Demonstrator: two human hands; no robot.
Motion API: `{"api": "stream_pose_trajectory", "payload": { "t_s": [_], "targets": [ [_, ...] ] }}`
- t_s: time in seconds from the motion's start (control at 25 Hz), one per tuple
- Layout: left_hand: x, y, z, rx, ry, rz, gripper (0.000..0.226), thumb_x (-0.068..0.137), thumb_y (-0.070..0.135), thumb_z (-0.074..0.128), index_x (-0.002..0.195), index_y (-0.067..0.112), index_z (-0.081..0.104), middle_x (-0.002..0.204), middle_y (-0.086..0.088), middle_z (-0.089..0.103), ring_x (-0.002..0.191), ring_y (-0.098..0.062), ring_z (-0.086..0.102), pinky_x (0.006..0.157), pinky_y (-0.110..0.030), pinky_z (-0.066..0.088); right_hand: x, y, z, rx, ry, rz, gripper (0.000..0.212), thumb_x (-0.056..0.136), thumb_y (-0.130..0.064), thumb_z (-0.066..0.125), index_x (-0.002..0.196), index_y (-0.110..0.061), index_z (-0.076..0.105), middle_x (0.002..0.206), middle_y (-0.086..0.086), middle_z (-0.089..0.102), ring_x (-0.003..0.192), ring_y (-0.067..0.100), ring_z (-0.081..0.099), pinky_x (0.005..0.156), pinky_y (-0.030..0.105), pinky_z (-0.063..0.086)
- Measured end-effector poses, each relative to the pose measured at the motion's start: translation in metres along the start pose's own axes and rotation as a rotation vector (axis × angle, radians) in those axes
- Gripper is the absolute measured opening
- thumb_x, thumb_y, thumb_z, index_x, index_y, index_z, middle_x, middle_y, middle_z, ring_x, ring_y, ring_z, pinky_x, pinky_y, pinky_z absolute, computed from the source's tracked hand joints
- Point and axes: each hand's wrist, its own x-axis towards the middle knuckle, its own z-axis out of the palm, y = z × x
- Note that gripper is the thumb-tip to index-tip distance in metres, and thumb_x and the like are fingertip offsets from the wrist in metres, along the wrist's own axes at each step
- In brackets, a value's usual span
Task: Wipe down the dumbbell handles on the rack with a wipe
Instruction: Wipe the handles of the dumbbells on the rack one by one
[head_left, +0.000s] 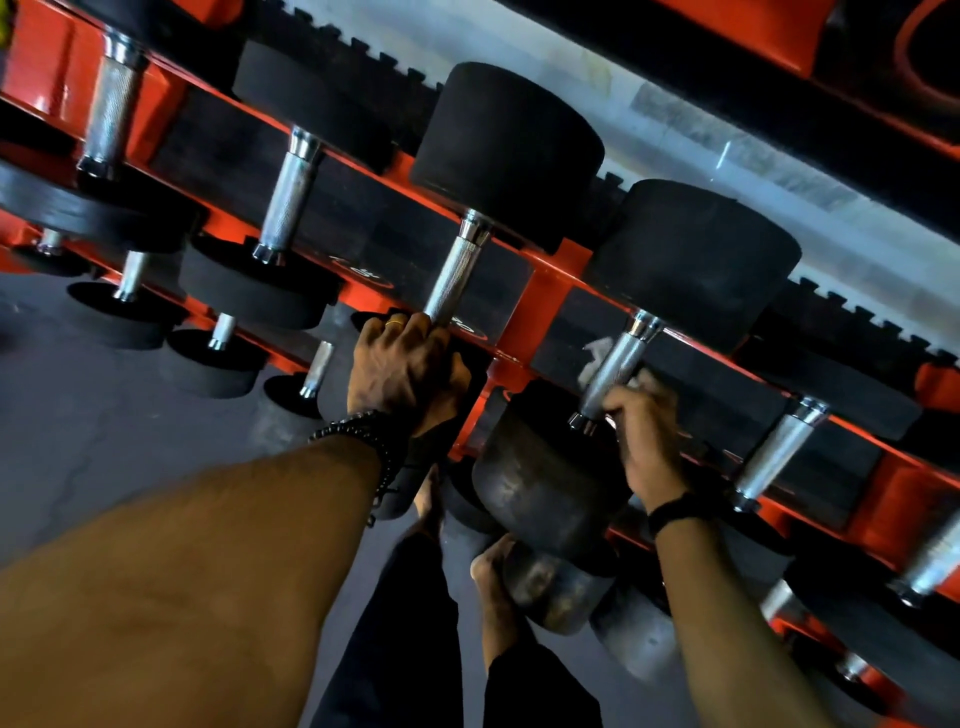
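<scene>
The dumbbells lie in a row on the red rack (550, 291), each with its shiny handle pointing out toward the person, so a hand can get at every handle without lifting anything heavy.

The right hand (647, 431) is at the near end of one handle (615, 371). Its fingers (623, 402) are curled round the metal with the white wipe (597, 358) tucked behind it, so the cloth hugs the handle and can rub it all the way round (the wipe looks blurry, so it is probably moving). This looks like the wiping step itself.

The left hand (405, 364) rests on the next dumbbell over, at the low end of its handle (452, 283). Its fingers (415, 332) are bent over the black weight and close together. I think it is there to lean on and keep the body steady. I cannot tell if it truly grips the metal.

More handles wait on both sides, so there is likely plenty still to clean.
</scene>
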Motion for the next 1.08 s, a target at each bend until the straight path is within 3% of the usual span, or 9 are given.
{"api": "stream_pose_trajectory", "payload": {
  "t_s": [0.2, 0.28, 0.4, 0.56, 0.64, 0.72, 0.84, 0.96, 1.08],
  "targets": [
    [0.0, 0.001, -0.003, 0.02, -0.026, -0.002, 0.039, 0.081, 0.038, 0.042, 0.074, 0.008, 0.065, 0.071, -0.009, 0.056, 0.064, -0.032, 0.054, 0.069, -0.038, 0.041, 0.038, -0.024, -0.009, 0.294, -0.101, 0.184, 0.019, 0.087, -0.018, 0.063, 0.1, -0.006, 0.069, 0.073, 0.0, 0.057, 0.065, 0.01, 0.056, 0.073, 0.021, 0.047],
    [0.001, 0.001, -0.002, 0.008, -0.022, 0.011, 0.041, 0.082, 0.039, 0.04, 0.075, 0.008, 0.065, 0.072, -0.009, 0.056, 0.065, -0.032, 0.054, 0.07, -0.038, 0.041, 0.04, -0.015, -0.004, 0.205, -0.056, 0.182, 0.028, 0.087, -0.035, 0.065, 0.098, -0.01, 0.07, 0.071, -0.002, 0.054, 0.063, 0.008, 0.052, 0.068, 0.019, 0.047],
    [-0.002, 0.001, -0.001, 0.009, -0.002, 0.006, 0.035, 0.082, 0.037, 0.044, 0.071, 0.009, 0.062, 0.07, -0.009, 0.055, 0.063, -0.031, 0.053, 0.067, -0.036, 0.04, 0.02, 0.014, -0.002, 0.027, -0.089, 0.304, 0.057, 0.064, -0.052, 0.083, 0.092, -0.004, 0.072, 0.071, 0.004, 0.065, 0.062, 0.013, 0.06, 0.063, 0.024, 0.05],
    [0.0, 0.0, -0.001, 0.005, -0.026, 0.006, 0.039, 0.083, 0.039, 0.04, 0.075, 0.009, 0.064, 0.073, -0.009, 0.055, 0.065, -0.031, 0.053, 0.071, -0.04, 0.042, 0.046, -0.016, 0.008, 0.102, 0.066, 0.287, 0.025, 0.084, -0.035, 0.072, 0.075, -0.013, 0.063, 0.052, -0.008, 0.055, 0.048, 0.005, 0.049, 0.049, 0.016, 0.041],
    [0.001, 0.0, 0.0, 0.007, -0.003, 0.013, 0.038, 0.083, 0.038, 0.041, 0.075, 0.008, 0.064, 0.072, -0.009, 0.055, 0.064, -0.032, 0.053, 0.071, -0.04, 0.042, 0.052, -0.021, 0.012, 0.18, 0.116, 0.167, 0.009, 0.086, -0.015, 0.072, 0.083, -0.016, 0.063, 0.058, -0.01, 0.058, 0.052, 0.004, 0.047, 0.049, 0.014, 0.04],
    [-0.001, -0.001, 0.0, 0.013, -0.007, 0.004, 0.037, 0.081, 0.037, 0.042, 0.074, 0.008, 0.064, 0.071, -0.01, 0.056, 0.065, -0.032, 0.054, 0.07, -0.04, 0.043, 0.035, -0.005, 0.003, 0.024, 0.046, 0.128, 0.018, 0.083, -0.006, 0.073, 0.097, -0.016, 0.067, 0.067, -0.006, 0.065, 0.055, 0.006, 0.057, 0.053, 0.018, 0.046],
    [-0.001, -0.001, 0.001, 0.014, -0.014, 0.002, 0.036, 0.081, 0.036, 0.043, 0.071, 0.008, 0.063, 0.07, -0.01, 0.054, 0.063, -0.033, 0.054, 0.068, -0.039, 0.042, 0.01, 0.017, -0.015, -0.396, 0.013, 0.166, 0.026, 0.072, -0.019, 0.085, 0.092, -0.014, 0.069, 0.077, -0.002, 0.071, 0.067, 0.011, 0.067, 0.067, 0.024, 0.05],
    [0.0, 0.0, 0.002, 0.018, 0.002, 0.007, 0.032, 0.081, 0.036, 0.045, 0.069, 0.009, 0.06, 0.069, -0.009, 0.054, 0.063, -0.032, 0.053, 0.067, -0.038, 0.04, 0.001, 0.012, -0.021, -0.613, 0.162, -0.009, 0.05, 0.061, -0.022, 0.093, 0.096, -0.012, 0.058, 0.077, -0.008, 0.063, 0.062, -0.008, 0.06, 0.054, 0.004, 0.043],
    [-0.001, -0.001, 0.002, 0.014, -0.012, 0.012, 0.032, 0.08, 0.036, 0.046, 0.071, 0.009, 0.061, 0.07, -0.009, 0.055, 0.064, -0.032, 0.054, 0.067, -0.038, 0.04, -0.008, 0.013, -0.022, -0.521, 0.257, -0.199, 0.042, 0.064, -0.013, 0.09, 0.093, -0.007, 0.06, 0.076, 0.003, 0.066, 0.051, -0.007, 0.06, 0.045, 0.009, 0.043]
  ]
}}
